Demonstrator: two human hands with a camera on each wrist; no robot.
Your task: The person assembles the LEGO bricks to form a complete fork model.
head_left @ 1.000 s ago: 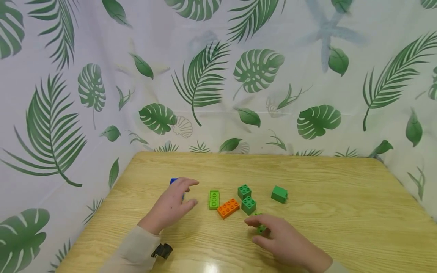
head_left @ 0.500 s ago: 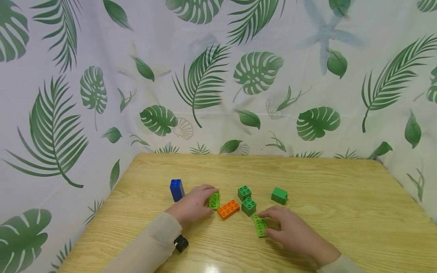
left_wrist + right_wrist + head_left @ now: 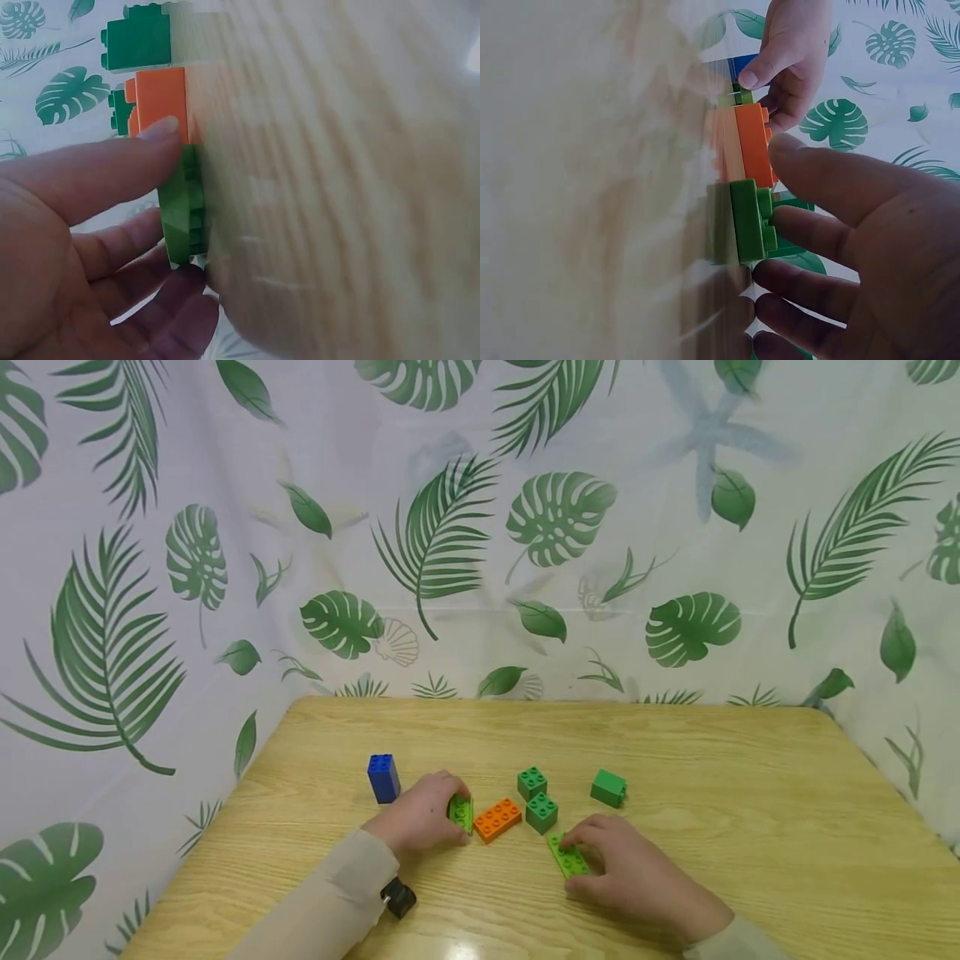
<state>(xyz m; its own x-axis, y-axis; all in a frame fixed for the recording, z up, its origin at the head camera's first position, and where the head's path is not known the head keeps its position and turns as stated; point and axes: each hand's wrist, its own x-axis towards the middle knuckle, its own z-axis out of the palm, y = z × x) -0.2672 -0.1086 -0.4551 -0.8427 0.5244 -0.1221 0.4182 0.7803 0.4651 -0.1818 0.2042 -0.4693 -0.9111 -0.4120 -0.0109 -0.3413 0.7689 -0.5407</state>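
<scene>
My left hand grips an upturned lime green flat brick, thumb at one end and fingers at the other. In the left wrist view this brick has its studs toward the table. My right hand spans a second lime green flat brick, studs up, index finger at its far end and thumb at its near end. The right wrist view shows fingertips right at the studs of that brick. An orange brick lies between the hands, beside the left-hand brick.
Two green square bricks stand close together behind the orange one. Another green brick lies on its side farther right. A tall blue block stands behind my left wrist. The wooden table meets a leaf-patterned cloth at the back.
My left hand has moved right, from beside the blue block to the upturned lime brick, which has shifted slightly nearer. The lime brick at my right hand has turned a little.
</scene>
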